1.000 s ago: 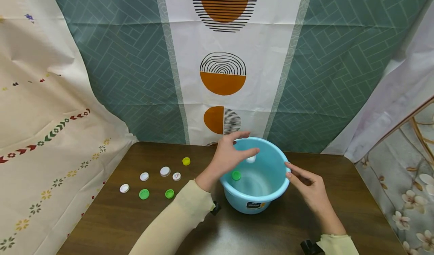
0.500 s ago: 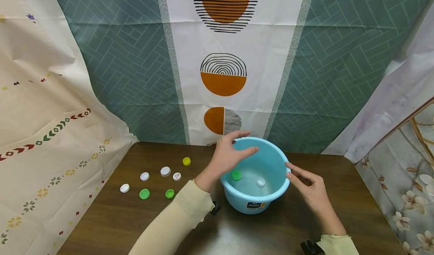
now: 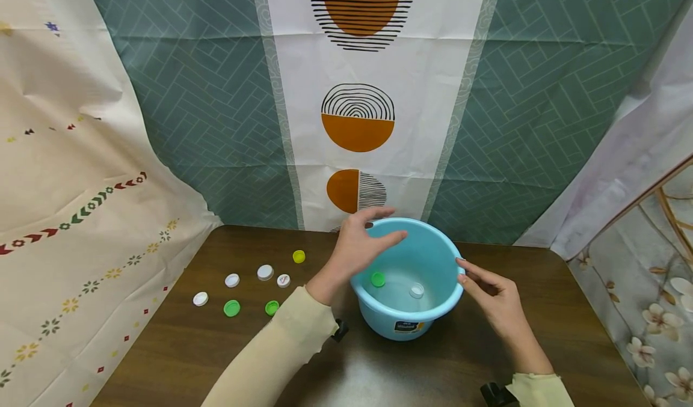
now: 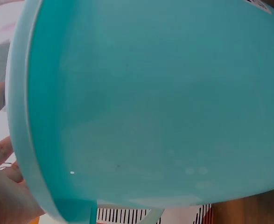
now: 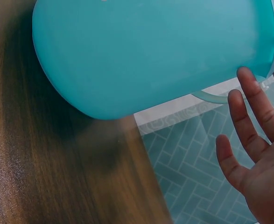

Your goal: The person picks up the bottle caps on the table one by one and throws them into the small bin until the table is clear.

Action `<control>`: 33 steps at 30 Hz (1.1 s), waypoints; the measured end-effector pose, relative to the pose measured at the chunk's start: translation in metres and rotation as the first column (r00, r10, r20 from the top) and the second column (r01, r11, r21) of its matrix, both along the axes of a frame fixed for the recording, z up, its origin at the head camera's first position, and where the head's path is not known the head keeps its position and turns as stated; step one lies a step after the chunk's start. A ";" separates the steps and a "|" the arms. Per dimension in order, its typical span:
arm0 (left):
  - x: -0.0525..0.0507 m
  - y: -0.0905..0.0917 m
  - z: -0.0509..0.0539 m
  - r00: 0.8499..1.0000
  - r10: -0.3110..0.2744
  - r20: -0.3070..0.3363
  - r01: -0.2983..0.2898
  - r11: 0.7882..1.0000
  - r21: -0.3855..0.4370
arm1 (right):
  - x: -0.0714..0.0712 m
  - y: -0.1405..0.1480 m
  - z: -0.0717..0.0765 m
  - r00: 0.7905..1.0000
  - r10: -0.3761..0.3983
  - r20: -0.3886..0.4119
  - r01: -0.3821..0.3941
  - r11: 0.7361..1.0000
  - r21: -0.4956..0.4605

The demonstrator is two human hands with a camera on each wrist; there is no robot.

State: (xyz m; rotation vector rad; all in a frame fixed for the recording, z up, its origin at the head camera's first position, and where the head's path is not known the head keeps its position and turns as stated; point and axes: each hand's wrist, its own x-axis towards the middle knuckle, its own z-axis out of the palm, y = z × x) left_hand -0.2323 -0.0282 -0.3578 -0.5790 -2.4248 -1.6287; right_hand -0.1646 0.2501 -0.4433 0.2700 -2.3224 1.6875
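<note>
A light blue plastic tub (image 3: 373,311) stands on the brown table. On its inner bottom lie a green bottle cap (image 3: 378,279) and a white bottle cap (image 3: 416,290), apart from each other. My left hand (image 3: 354,253) hovers over the tub's left rim, thumb and fingers spread with nothing between them. At the right rim, my right hand (image 3: 494,302) holds the edge between thumb and forefinger. In the right wrist view the other fingers (image 5: 242,123) are loosely extended beside the tub's outer wall.
Left of the tub, several loose caps lie scattered on the table (image 3: 178,359): white caps (image 3: 200,299), green caps (image 3: 231,308) and a yellow cap (image 3: 298,256). A patterned cloth (image 3: 243,124) hangs behind the table's back edge.
The white cap has dropped from below my left hand to the tub's bottom. My left hand has since drawn slightly left; the right hand stays at the rim.
</note>
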 end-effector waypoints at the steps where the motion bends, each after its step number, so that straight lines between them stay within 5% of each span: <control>1: 0.000 -0.001 0.000 1.000 0.005 0.000 -0.005 1.000 0.000 | 0.000 0.000 0.000 1.000 0.000 0.002 0.000 1.000 -0.001; 15: 0.002 -0.031 0.010 0.995 0.056 -0.081 -0.052 0.997 0.055 | -0.001 0.001 0.001 1.000 0.011 -0.001 -0.011 1.000 -0.011; 27: 0.005 -0.084 -0.002 0.979 0.201 -0.046 -0.200 0.979 0.026 | -0.001 0.000 0.001 1.000 0.021 0.011 -0.021 1.000 -0.012; 33: 0.021 -0.110 -0.001 0.970 0.243 0.010 -0.243 0.969 0.037 | 0.000 0.001 0.001 1.000 0.018 0.004 -0.018 1.000 -0.008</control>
